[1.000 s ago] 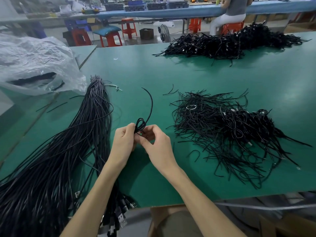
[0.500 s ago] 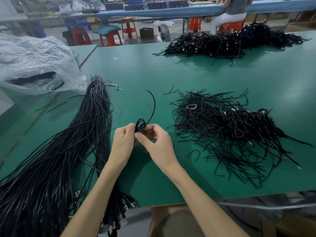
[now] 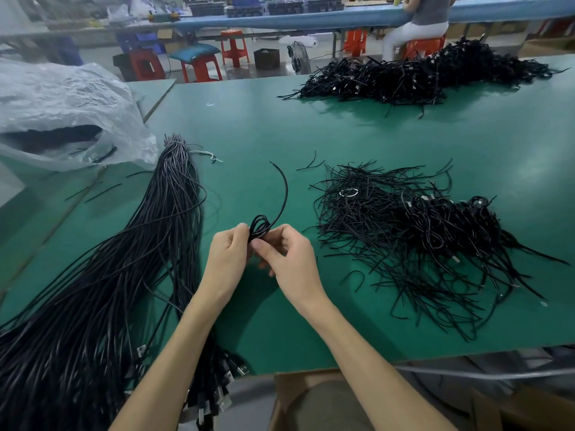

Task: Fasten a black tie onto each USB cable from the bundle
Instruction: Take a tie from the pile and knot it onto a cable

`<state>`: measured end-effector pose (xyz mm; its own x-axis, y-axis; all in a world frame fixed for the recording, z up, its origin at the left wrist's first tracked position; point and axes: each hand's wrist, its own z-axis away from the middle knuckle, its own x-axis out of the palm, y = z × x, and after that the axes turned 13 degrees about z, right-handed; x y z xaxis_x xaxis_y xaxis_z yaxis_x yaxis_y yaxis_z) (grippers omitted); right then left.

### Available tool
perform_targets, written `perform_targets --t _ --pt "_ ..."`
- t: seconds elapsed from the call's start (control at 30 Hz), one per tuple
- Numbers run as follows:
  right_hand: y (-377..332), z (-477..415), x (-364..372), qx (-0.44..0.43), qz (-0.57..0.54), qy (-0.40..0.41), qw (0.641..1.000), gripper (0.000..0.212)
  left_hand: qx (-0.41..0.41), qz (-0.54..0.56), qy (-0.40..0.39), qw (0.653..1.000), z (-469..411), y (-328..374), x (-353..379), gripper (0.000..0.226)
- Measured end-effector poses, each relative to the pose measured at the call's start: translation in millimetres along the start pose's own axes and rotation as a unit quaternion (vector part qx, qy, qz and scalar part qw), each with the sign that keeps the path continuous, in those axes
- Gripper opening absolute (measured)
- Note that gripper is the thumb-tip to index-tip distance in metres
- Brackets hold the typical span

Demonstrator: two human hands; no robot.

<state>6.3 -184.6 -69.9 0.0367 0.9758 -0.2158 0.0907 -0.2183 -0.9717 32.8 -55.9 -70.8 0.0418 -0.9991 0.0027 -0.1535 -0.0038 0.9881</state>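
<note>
My left hand [image 3: 228,262] and my right hand [image 3: 292,262] meet over the middle of the green table [image 3: 357,135]. Between their fingertips they pinch a small coiled black USB cable [image 3: 259,227]. A black tie [image 3: 281,194] curves up and away from the coil, its far end free. The long bundle of black USB cables [image 3: 149,244] lies to the left, with plug ends hanging over the near edge. A loose heap of black ties [image 3: 389,219] lies to the right of my hands. Whether the tie is fastened round the coil is hidden by my fingers.
A pile of coiled black cables [image 3: 420,76] lies at the table's far right. A crumpled clear plastic bag [image 3: 62,113] sits at the left. An open cardboard box [image 3: 311,399] stands below the near edge. A seated person [image 3: 417,23] and red stools [image 3: 233,48] are behind.
The free end of the tie has swung slightly right and upward. Both hands stay together on the coil, with the right fingers shifting a little.
</note>
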Motion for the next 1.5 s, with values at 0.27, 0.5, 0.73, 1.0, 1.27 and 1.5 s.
perform_targets --t 0.27,0.5,0.73,1.0,1.27,1.5 --pt "0 1 -3 -0.001 0.015 0.012 1.0 0.012 0.008 -0.005 -0.015 1.0 2 3 4 0.058" --pt "0 2 0 -0.01 0.063 0.04 0.997 0.017 -0.005 -0.01 0.003 1.0 1 2 3 0.043" --pt "0 2 4 -0.021 0.158 0.064 0.985 0.02 0.004 -0.061 0.016 0.998 0 2 4 0.048" --pt "-23 4 -21 -0.036 0.221 0.065 0.972 0.027 -0.022 -0.075 -0.092 0.993 11 47 -7 0.018" --pt "-40 28 -46 -0.042 0.202 0.021 0.978 0.026 0.09 -0.034 -0.261 0.961 34 87 -20 0.037" --pt "-55 38 -58 -0.043 0.091 0.004 0.995 0.022 0.196 -0.086 -0.25 0.944 40 87 -18 0.067"
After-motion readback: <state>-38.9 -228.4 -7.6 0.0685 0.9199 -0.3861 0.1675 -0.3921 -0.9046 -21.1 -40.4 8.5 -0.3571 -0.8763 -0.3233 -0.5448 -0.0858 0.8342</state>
